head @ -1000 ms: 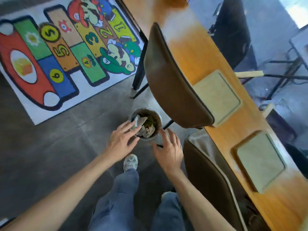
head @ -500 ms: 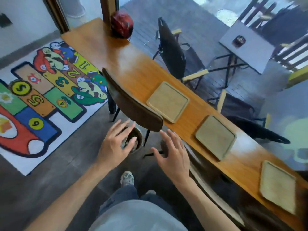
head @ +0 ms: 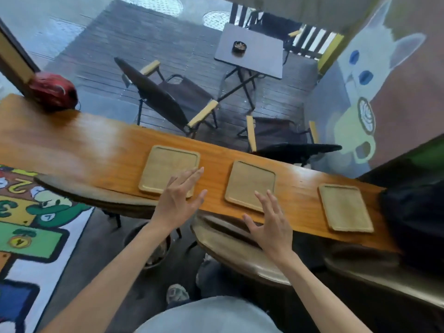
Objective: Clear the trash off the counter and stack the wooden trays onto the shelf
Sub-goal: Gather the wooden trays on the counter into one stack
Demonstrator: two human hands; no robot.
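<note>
Three flat wooden trays lie in a row on the long orange-brown counter (head: 72,150): a left tray (head: 165,164), a middle tray (head: 247,181) and a right tray (head: 344,206). My left hand (head: 179,200) hovers open, fingers spread, over the near right corner of the left tray. My right hand (head: 270,227) is open too, fingers over the near edge of the middle tray. Neither hand holds anything. On the floor under my left forearm stands a round trash bin (head: 156,251) with paper scraps inside, partly hidden.
Brown chair backs (head: 96,195) (head: 230,246) (head: 384,280) line the near side of the counter. A red helmet (head: 54,92) sits at the counter's far left, a black bag (head: 415,212) at its right end. A colourful rug (head: 36,227) covers the floor on the left.
The view has lifted from the floor bin to the counter. Both hands rose from the bin's rim and now hover open over the left and middle trays.
</note>
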